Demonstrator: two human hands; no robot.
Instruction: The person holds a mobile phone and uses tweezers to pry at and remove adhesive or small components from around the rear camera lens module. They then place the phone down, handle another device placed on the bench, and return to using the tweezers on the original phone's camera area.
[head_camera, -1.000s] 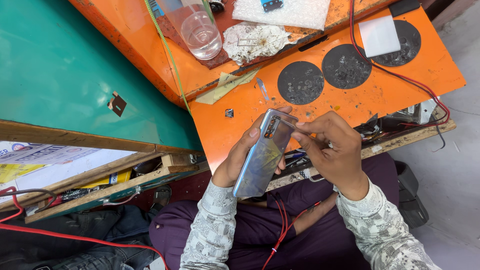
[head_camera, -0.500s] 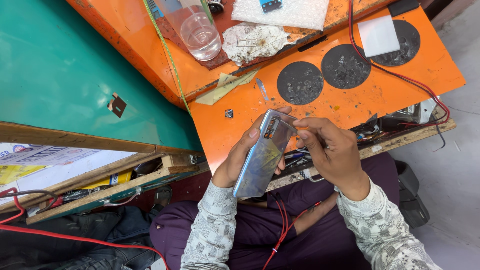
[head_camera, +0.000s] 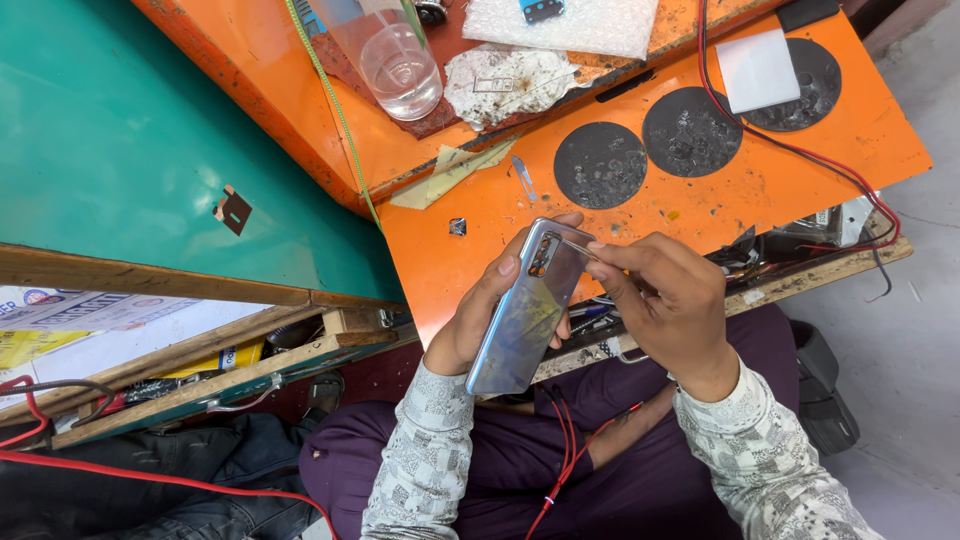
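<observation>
Looking down from the head camera, the one view on offer, I see a person sitting at an orange worktop (head_camera: 700, 215), forearms in patterned sleeves. The left hand (head_camera: 480, 320) is wrapped around a smartphone (head_camera: 522, 312), back panel up and silvery-blue, held tilted in the air just off the near edge of the worktop, above the lap. The right hand (head_camera: 655, 295) is pinched tight on a thin clear pick (head_camera: 572, 242), whose tip sits at the phone's top edge beside the camera cluster.

To do this prying well, I judge the pick should stay shallow and flat along the seam, with the left thumb bracing the panel so it does not flex or crack.

On the worktop, three dark round pads (head_camera: 690, 130) lie in a row toward the far right corner, one under a white square (head_camera: 757, 68). A clear plastic cup (head_camera: 395, 62) stands on the upper orange shelf, beside a crumpled rag (head_camera: 505, 85). Small tweezers (head_camera: 524, 177) lie near the left pad. A red wire (head_camera: 800, 150) trails along the right edge.
</observation>
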